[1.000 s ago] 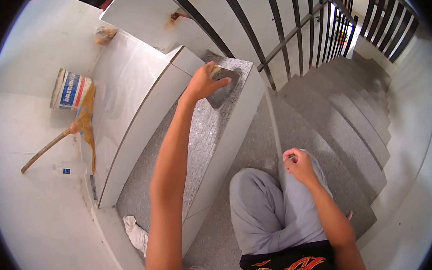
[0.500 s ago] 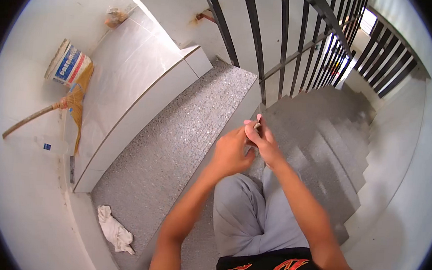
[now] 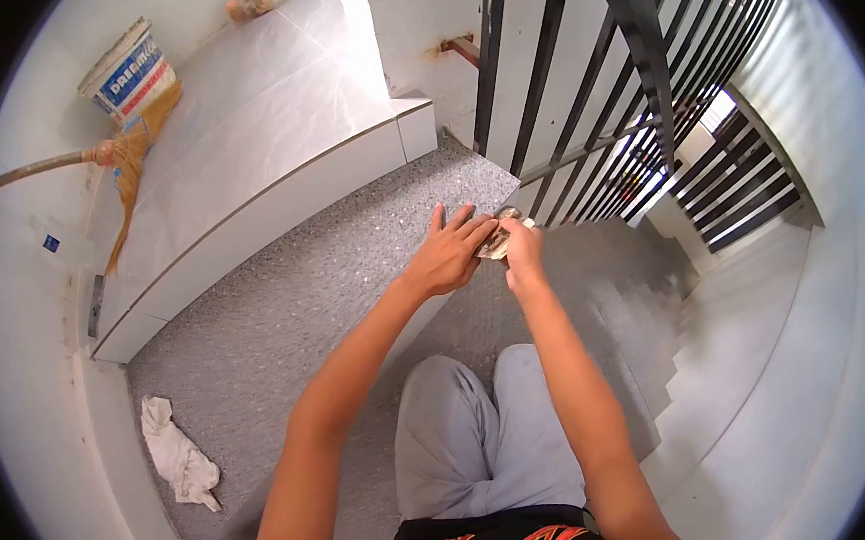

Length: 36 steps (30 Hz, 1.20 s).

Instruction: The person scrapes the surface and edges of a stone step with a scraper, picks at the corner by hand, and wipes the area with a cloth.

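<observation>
A small flat piece (image 3: 495, 240), yellowish at its edges and dark in the middle, is held out in front of my knees; its kind is too small to make out. My right hand (image 3: 526, 256) grips its right side, thumb across the top. From the left, my left hand (image 3: 443, 256) meets the same piece with some fingers laid on its edge, while others stick out past it. Both hands are over the edge of the speckled grey step (image 3: 279, 309). Below them are my legs in grey trousers (image 3: 447, 422).
A black railing (image 3: 536, 77) rises beyond my hands, and grey stairs (image 3: 601, 302) descend at the right. On the tiled ledge (image 3: 253, 107) at left are a white bucket (image 3: 130, 73), a straw broom (image 3: 140, 144) and a small bag (image 3: 249, 1). A white cloth (image 3: 177, 453) lies on the step.
The clasped hands have come apart a little, uncovering more of the small piece. Left fingers have straightened. The view has turned, so the surroundings appear shifted.
</observation>
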Each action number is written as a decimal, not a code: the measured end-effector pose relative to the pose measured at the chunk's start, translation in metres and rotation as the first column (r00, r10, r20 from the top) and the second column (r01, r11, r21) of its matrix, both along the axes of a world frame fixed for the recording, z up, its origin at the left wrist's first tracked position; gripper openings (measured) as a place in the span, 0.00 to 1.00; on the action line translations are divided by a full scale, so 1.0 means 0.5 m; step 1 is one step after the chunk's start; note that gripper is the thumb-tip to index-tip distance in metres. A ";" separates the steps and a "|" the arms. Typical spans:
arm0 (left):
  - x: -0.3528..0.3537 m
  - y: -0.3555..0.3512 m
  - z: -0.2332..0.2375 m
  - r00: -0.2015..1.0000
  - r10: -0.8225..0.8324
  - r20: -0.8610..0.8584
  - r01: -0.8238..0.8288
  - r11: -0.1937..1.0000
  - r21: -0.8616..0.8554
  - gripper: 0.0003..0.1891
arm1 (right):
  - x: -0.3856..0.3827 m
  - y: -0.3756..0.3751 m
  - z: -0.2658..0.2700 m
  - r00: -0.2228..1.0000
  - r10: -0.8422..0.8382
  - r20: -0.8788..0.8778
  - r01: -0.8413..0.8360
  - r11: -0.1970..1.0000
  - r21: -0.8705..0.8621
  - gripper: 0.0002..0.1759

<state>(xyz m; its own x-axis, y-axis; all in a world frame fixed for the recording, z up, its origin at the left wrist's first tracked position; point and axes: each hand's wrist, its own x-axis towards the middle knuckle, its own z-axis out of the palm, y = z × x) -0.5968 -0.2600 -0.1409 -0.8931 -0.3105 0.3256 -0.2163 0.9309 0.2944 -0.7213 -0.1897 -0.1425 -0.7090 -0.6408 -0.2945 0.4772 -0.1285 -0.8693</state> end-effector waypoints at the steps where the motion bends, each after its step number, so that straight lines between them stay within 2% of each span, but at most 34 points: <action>1: -0.003 -0.001 -0.002 1.000 0.007 -0.001 -0.007 1.000 0.003 0.33 | -0.010 -0.001 0.003 0.999 0.035 0.011 -0.035 0.999 0.038 0.09; 3: -0.007 -0.002 -0.006 1.000 0.021 -0.011 -0.020 1.000 0.017 0.32 | -0.026 -0.005 0.007 0.992 0.123 -0.029 -0.119 0.986 0.113 0.09; 7: -0.011 -0.005 -0.010 0.999 0.042 -0.012 -0.042 0.999 0.019 0.30 | -0.043 -0.016 0.006 0.982 0.161 -0.099 -0.140 0.972 0.189 0.08; 11: -0.013 -0.010 -0.011 0.999 0.052 -0.016 -0.051 0.998 0.029 0.28 | -0.044 -0.021 0.020 0.982 0.153 -0.111 -0.127 0.969 0.211 0.07; 13: -0.016 -0.014 -0.011 0.998 0.054 -0.031 -0.052 0.998 0.036 0.28 | -0.057 -0.029 0.030 0.973 0.225 -0.050 -0.207 0.947 0.245 0.06; 18: -0.019 -0.025 -0.006 0.999 0.050 -0.020 -0.050 0.999 0.007 0.28 | -0.044 -0.034 0.052 0.989 0.147 -0.014 -0.140 0.960 0.243 0.06; 20: -0.017 -0.025 -0.007 0.997 0.040 -0.069 -0.034 0.996 0.085 0.27 | -0.062 -0.042 0.027 0.971 0.233 -0.060 -0.208 0.938 0.276 0.05; 24: -0.021 -0.035 -0.007 0.999 0.040 -0.029 -0.039 0.999 0.035 0.27 | -0.046 -0.037 0.054 0.982 0.177 -0.064 -0.147 0.934 0.327 0.05; 26: -0.018 -0.031 -0.015 0.997 0.031 -0.071 -0.026 0.996 0.080 0.27 | -0.055 -0.041 0.053 0.951 0.280 -0.131 -0.217 0.907 0.361 0.05; 29: -0.017 -0.031 -0.010 0.999 0.019 -0.048 -0.017 0.999 0.032 0.27 | -0.064 -0.048 0.040 0.968 0.238 -0.076 -0.207 0.933 0.293 0.05; 31: -0.022 -0.040 -0.019 0.996 0.034 -0.085 -0.028 0.997 0.073 0.29 | -0.068 -0.058 0.034 0.981 0.190 -0.041 -0.174 0.950 0.258 0.05; 32: -0.027 -0.037 -0.021 0.991 0.048 -0.123 -0.036 0.994 0.100 0.31 | -0.079 -0.062 0.050 0.967 0.247 -0.067 -0.220 0.936 0.274 0.04; 33: -0.033 -0.036 -0.022 0.990 0.041 -0.137 -0.030 0.996 0.082 0.31 | -0.082 -0.068 0.051 0.976 0.181 -0.118 -0.142 0.949 0.281 0.04; 34: -0.034 -0.032 -0.026 0.973 0.159 -0.164 -0.147 0.986 0.083 0.34 | -0.081 -0.073 0.050 0.979 0.118 -0.167 -0.068 0.958 0.280 0.05; 35: -0.034 -0.032 -0.033 0.944 0.274 -0.184 -0.261 0.961 0.093 0.37 | -0.078 -0.057 0.042 0.984 -0.027 -0.178 0.055 0.986 0.154 0.05; 36: -0.040 -0.036 -0.029 0.944 0.271 -0.188 -0.259 0.962 0.083 0.37 | -0.080 -0.029 0.021 0.980 -0.097 -0.171 0.115 0.989 0.095 0.05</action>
<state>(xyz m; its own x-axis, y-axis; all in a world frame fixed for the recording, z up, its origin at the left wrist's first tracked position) -0.6165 -0.2780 -0.1555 -0.6963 -0.5503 0.4608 -0.3858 0.8283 0.4063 -0.7614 -0.2039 -0.1322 -0.8157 -0.5316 -0.2280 0.3138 -0.0756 -0.9465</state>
